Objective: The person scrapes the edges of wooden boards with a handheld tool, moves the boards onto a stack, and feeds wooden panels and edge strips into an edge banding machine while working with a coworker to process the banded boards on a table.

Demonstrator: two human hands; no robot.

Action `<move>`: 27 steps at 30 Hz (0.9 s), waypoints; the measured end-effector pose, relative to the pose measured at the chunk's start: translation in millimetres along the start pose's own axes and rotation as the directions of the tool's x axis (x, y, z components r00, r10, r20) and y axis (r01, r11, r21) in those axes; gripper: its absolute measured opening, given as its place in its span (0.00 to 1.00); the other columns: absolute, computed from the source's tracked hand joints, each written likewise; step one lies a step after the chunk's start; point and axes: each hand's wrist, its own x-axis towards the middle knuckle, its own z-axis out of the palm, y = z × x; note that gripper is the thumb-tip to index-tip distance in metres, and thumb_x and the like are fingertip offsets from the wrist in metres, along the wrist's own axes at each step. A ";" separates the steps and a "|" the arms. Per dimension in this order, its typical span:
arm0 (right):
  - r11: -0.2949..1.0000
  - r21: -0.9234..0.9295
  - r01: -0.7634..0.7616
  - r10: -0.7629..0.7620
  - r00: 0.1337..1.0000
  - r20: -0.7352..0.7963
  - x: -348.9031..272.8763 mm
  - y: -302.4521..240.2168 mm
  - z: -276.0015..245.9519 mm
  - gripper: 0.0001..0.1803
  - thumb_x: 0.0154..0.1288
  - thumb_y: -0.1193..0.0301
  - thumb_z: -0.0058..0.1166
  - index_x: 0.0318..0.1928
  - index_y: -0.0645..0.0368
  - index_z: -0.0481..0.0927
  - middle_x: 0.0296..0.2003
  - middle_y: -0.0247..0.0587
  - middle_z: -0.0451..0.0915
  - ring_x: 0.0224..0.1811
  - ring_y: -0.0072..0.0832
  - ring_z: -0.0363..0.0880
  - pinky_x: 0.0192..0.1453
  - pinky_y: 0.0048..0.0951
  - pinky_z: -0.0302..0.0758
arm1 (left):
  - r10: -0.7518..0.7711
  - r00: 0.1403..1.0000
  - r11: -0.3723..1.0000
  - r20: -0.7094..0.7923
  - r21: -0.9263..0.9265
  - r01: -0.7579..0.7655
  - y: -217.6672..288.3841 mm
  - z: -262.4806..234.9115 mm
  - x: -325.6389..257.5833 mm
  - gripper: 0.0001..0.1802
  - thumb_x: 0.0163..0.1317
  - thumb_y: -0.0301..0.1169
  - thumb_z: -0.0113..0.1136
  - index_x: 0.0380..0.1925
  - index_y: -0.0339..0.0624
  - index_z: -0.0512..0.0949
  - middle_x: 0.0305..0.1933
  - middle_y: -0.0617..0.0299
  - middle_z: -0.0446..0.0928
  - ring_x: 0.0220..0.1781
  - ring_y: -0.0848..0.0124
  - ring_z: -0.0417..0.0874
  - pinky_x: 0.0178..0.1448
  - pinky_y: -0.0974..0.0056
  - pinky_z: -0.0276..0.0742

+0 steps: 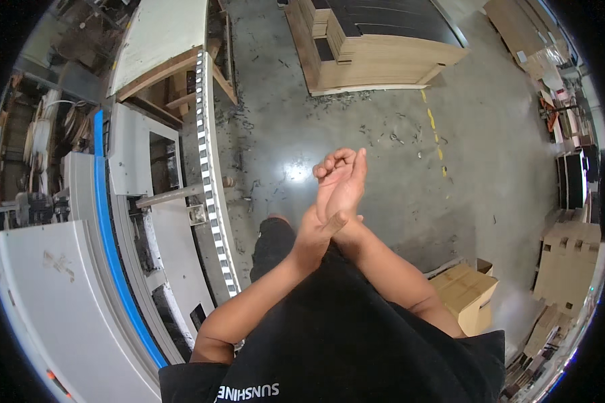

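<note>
Both hands meet in front of my body, above the floor. My left hand is wrapped round my right wrist, its thumb lying across the top and a fingertip showing on the far side. My right hand is turned palm up, with its fingers loosely curled and apart and the thumb stretched out. Nothing lies in the right palm.
To my left runs a grey machine with a blue strip and a black-and-white toothed rail. Ahead stands a stack of wooden panels. A cardboard box sits at my right. Dark scraps litter the floor.
</note>
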 end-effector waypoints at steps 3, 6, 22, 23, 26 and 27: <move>0.986 0.090 -0.139 0.140 0.990 -0.005 57.2 12.9 21.1 0.23 0.79 0.47 0.42 0.36 0.53 0.70 0.28 0.34 0.68 0.30 0.28 0.65 0.40 0.32 0.68 | -0.009 1.000 0.998 0.019 0.066 0.008 16.8 -30.7 47.1 0.43 0.68 0.53 0.67 0.67 0.29 0.65 0.59 0.57 0.76 0.64 0.69 0.76 0.64 0.64 0.75; 0.973 0.111 -0.202 0.207 0.977 -0.039 110.3 27.3 47.2 0.23 0.79 0.47 0.42 0.36 0.54 0.71 0.27 0.33 0.68 0.30 0.29 0.65 0.40 0.33 0.68 | -0.032 0.997 0.963 -0.067 0.264 0.049 49.6 -54.8 96.5 0.42 0.69 0.59 0.62 0.63 0.29 0.70 0.53 0.57 0.79 0.54 0.69 0.80 0.59 0.61 0.76; 0.932 0.179 -0.315 0.332 0.941 -0.072 342.8 81.4 223.6 0.21 0.78 0.49 0.45 0.35 0.52 0.71 0.27 0.31 0.69 0.29 0.28 0.65 0.40 0.32 0.67 | -0.089 0.984 0.898 0.157 0.440 0.011 237.0 -165.8 320.3 0.18 0.80 0.37 0.53 0.56 0.32 0.74 0.55 0.58 0.80 0.59 0.71 0.78 0.68 0.65 0.70; 0.948 0.121 -0.294 0.303 0.951 -0.067 354.7 77.5 232.0 0.20 0.79 0.52 0.43 0.34 0.52 0.72 0.26 0.31 0.69 0.29 0.28 0.65 0.40 0.32 0.67 | -0.086 0.984 0.835 0.157 0.550 -0.014 248.9 -170.2 331.7 0.14 0.80 0.36 0.53 0.51 0.34 0.76 0.50 0.59 0.83 0.56 0.72 0.81 0.67 0.65 0.71; 0.988 -0.056 -0.141 0.146 0.986 0.084 388.0 69.8 242.4 0.19 0.81 0.55 0.43 0.34 0.53 0.72 0.26 0.31 0.71 0.28 0.25 0.66 0.39 0.31 0.66 | 0.213 0.961 0.626 0.176 0.730 -0.272 255.3 -205.2 373.9 0.12 0.79 0.33 0.52 0.45 0.35 0.78 0.40 0.61 0.85 0.50 0.71 0.84 0.61 0.66 0.76; 0.886 -0.455 0.090 0.005 0.979 0.203 399.6 67.7 238.8 0.17 0.80 0.57 0.44 0.35 0.54 0.72 0.27 0.31 0.72 0.29 0.24 0.67 0.39 0.30 0.67 | 0.324 0.927 0.439 0.190 0.837 -0.325 248.2 -221.5 387.5 0.14 0.81 0.34 0.48 0.41 0.35 0.76 0.36 0.59 0.85 0.45 0.69 0.86 0.54 0.64 0.80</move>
